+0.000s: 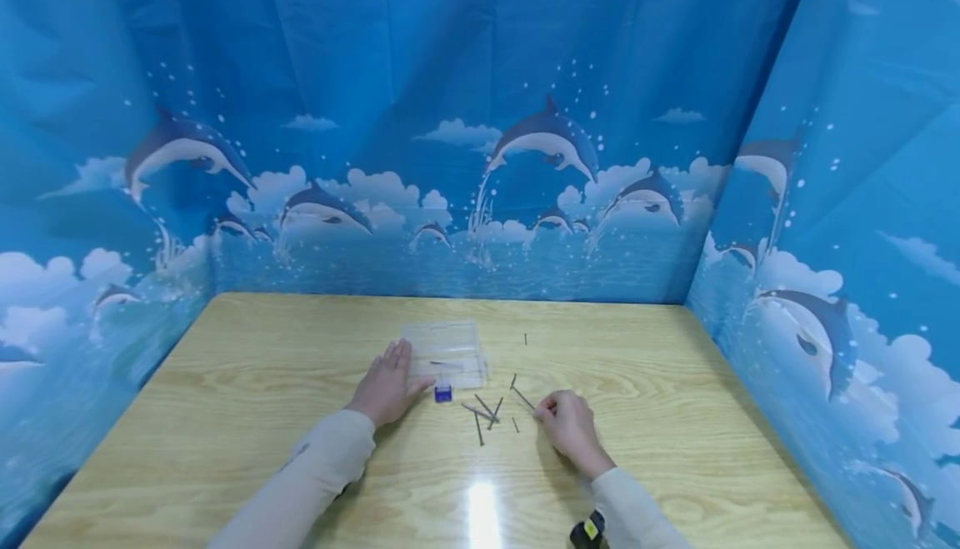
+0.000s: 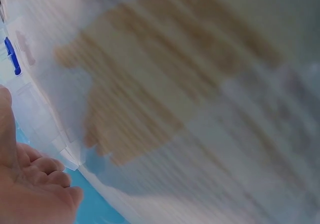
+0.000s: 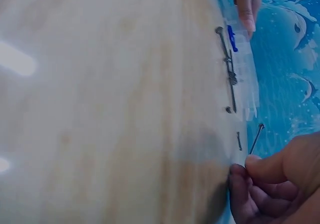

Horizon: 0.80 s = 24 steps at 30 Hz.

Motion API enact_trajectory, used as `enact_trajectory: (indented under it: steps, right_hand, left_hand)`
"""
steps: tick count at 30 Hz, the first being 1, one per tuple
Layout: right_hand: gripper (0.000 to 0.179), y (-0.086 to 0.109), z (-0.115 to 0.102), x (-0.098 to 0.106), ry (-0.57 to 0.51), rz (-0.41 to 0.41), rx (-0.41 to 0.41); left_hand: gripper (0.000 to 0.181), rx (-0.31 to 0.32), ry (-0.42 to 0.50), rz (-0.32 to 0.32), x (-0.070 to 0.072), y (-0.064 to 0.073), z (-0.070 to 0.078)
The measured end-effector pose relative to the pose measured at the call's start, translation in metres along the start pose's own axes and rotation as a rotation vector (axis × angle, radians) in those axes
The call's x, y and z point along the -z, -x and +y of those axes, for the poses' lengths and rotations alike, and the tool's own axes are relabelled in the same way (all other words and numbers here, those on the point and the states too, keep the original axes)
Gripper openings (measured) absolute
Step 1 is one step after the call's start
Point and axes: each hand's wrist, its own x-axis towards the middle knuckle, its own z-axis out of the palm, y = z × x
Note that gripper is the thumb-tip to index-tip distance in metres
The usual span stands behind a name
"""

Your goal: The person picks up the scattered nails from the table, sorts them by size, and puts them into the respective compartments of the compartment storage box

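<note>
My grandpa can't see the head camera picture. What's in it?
A person's right hand pinches a thin grey metal nail over a light-brown wood-grained table, near scattered nails; the left hand is at an open clear plastic box.

I see pale wood-grained desk (image 1: 660,366). On it: clear case (image 1: 441,339) lying open, blue piece (image 1: 443,394) at near edge; loose nails (image 1: 479,429) clustered nearby, small nail (image 1: 526,339) farther back, apart.

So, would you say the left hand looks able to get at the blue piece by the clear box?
Probably yes: the left hand lies at the clear box, gripping nothing that shows; its thumb is close to the blue piece, with nothing seen between them.
</note>
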Motion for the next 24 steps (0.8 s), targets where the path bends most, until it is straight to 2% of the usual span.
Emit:
enact_trajectory:
  steps: [4, 11, 19, 24]
  right_hand:
    - [0.011, -0.004, 0.000, 0.004, -0.066, -0.027, -0.045]
    - [0.006, -0.015, -0.002, 0.006, -0.223, -0.055, -0.175]
    - [0.009, -0.036, -0.020, 0.003, -0.371, -0.071, -0.184]
    - [0.010, -0.048, -0.034, -0.003, -0.413, -0.114, -0.146]
  left_hand:
    - [0.081, -0.003, 0.001, 0.004, 0.000, 0.001, 0.000]
    - [0.082, -0.002, 0.007, 0.001, -0.002, 0.000, -0.001]
    - [0.082, -0.018, -0.025, 0.013, -0.002, -0.001, -0.002]
    - [0.079, -0.048, -0.067, 0.032, -0.002, 0.002, -0.001]
